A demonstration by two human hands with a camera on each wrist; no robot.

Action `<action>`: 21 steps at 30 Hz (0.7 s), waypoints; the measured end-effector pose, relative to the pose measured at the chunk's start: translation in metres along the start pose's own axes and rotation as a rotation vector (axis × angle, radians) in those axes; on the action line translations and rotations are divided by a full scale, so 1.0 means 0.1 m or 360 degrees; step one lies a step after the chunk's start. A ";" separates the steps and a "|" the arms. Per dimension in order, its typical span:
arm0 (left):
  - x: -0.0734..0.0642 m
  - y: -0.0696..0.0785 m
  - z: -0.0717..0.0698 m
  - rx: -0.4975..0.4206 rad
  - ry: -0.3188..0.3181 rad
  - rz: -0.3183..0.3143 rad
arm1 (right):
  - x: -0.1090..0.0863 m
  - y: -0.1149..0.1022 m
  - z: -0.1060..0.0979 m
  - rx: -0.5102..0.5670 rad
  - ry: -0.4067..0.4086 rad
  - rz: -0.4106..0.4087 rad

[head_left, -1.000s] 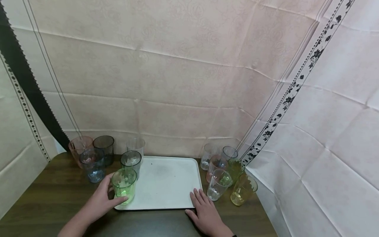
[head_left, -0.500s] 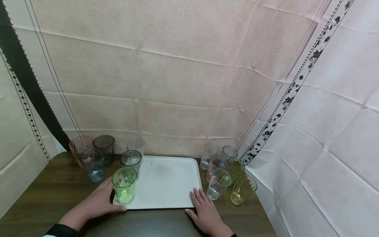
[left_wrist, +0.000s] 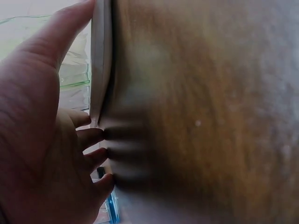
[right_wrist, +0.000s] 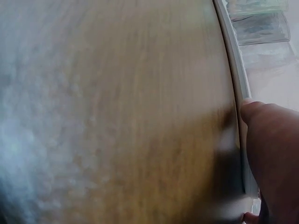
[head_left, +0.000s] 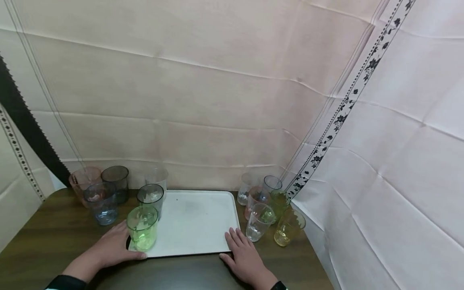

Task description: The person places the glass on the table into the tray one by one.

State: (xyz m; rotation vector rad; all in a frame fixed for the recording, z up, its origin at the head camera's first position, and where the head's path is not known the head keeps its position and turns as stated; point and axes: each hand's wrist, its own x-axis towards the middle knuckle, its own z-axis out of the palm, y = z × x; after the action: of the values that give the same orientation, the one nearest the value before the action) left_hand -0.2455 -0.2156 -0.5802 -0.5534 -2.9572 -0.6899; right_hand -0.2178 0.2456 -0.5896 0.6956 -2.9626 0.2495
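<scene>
A white rectangular tray (head_left: 197,225) lies on the wooden table. On its front left corner stands a green glass (head_left: 142,231), with a grey-tinted glass (head_left: 151,196) behind it and a clear glass (head_left: 159,177) at the back left. My left hand (head_left: 110,245) spreads around the front left corner of the tray, thumb at the front rim and fingers along the left side. In the left wrist view, the fingertips (left_wrist: 97,158) touch down beside the rim. My right hand (head_left: 245,257) rests at the front right corner, fingers extended along the right edge, thumb at the front rim.
Left of the tray stand a pink glass (head_left: 81,185), a smoky glass (head_left: 119,185) and a blue glass (head_left: 103,207). Several more glasses crowd the right, including a clear one (head_left: 258,225) and a yellow one (head_left: 286,231). A cloth (head_left: 217,100) hangs behind.
My left hand has let go of the green glass and lowered to the tray's corner. The right hand keeps its place on the tray. The head view has turned slightly right.
</scene>
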 end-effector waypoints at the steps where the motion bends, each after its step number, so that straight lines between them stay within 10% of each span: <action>1: 0.00 -0.01 0.00 0.0003 -0.0002 0.0003 | 0.00 0.00 0.01 -0.0004 0.0016 -0.0009; 9: -0.02 -0.02 0.00 -0.0008 -0.0007 -0.0003 | -0.14 0.01 0.00 0.0077 0.0299 -0.0062; 21: 0.00 -0.01 0.00 -0.0030 0.0007 -0.0003 | -0.43 0.17 -0.37 0.0323 0.1169 0.0260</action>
State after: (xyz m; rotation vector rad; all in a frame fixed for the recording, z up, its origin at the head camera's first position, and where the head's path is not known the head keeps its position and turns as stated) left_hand -0.2455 -0.2165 -0.5808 -0.5500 -2.9505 -0.7193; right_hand -0.1856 0.2861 -0.5614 0.2797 -2.2979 0.6615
